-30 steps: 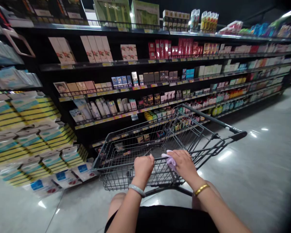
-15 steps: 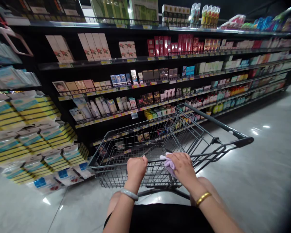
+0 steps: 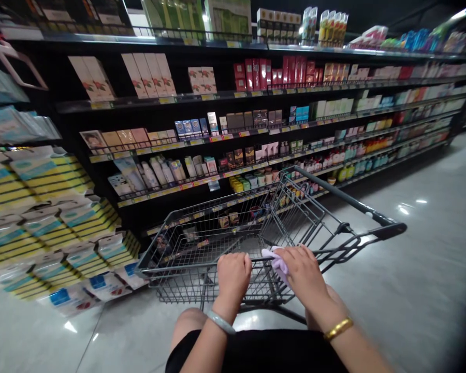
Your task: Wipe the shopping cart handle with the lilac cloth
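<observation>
A grey wire shopping cart stands sideways in front of me, its push handle off to the right. My left hand is closed round the cart's near top rim, a pale bangle at its wrist. To its right, my right hand presses a lilac cloth against the same rim, fingers curled over it. Part of the cloth shows on the left side of that hand; the rest is hidden under the palm. A gold bracelet circles the right wrist. The cart's basket shows bare wire.
Long store shelves with boxes and bottles run behind the cart. Stacked yellow-and-white packs stand at the left, close to the cart's end. Shiny grey floor stretches to the right.
Both hands have slid a little to the right along the cart rim, the left one more. The cloth has moved right with my right hand. The view has shifted slightly.
</observation>
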The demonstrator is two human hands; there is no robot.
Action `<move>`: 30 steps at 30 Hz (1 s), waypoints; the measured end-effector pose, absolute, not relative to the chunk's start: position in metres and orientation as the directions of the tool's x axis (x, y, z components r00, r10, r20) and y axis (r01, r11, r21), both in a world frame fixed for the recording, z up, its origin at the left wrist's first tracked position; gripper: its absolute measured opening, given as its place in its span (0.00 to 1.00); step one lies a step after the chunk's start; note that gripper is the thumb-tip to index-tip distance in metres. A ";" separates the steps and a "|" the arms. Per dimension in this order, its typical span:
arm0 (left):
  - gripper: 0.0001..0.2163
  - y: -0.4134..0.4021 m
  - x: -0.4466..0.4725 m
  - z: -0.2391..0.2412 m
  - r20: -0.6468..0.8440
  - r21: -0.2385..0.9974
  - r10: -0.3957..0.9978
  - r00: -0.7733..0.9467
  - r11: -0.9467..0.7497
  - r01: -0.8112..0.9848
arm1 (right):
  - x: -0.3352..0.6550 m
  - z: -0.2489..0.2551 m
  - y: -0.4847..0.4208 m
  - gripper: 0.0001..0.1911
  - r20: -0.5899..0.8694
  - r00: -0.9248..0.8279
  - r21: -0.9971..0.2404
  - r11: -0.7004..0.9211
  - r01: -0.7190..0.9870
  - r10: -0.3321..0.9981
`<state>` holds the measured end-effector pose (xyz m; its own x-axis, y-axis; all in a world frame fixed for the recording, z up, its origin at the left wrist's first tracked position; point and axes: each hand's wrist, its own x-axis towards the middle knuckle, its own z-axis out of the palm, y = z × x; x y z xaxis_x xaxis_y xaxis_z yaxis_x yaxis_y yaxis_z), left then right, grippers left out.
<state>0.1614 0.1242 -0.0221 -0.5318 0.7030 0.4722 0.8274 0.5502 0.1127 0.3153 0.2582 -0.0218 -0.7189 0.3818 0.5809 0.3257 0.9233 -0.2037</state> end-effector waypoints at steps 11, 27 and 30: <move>0.18 0.108 0.161 -0.018 0.468 0.112 0.689 -0.553 0.574 0.811 | 0.331 -0.030 0.260 0.21 0.627 -0.681 -0.213 0.924 0.317 0.378; 0.15 0.131 0.195 -0.019 0.500 0.143 0.729 -0.467 0.462 0.875 | 0.336 -0.031 0.240 0.20 0.654 -0.667 -0.219 0.933 0.285 0.357; 0.15 0.127 0.195 -0.020 0.512 0.147 0.723 -0.465 0.459 0.876 | 0.337 -0.028 0.241 0.19 0.641 -0.704 -0.232 0.951 0.203 0.307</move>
<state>0.1954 0.1267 -0.0199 -0.4648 0.7227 0.5116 0.8760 0.4593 0.1470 0.3374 0.2405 -0.0280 -0.7038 0.3067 0.6408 0.2034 0.9512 -0.2319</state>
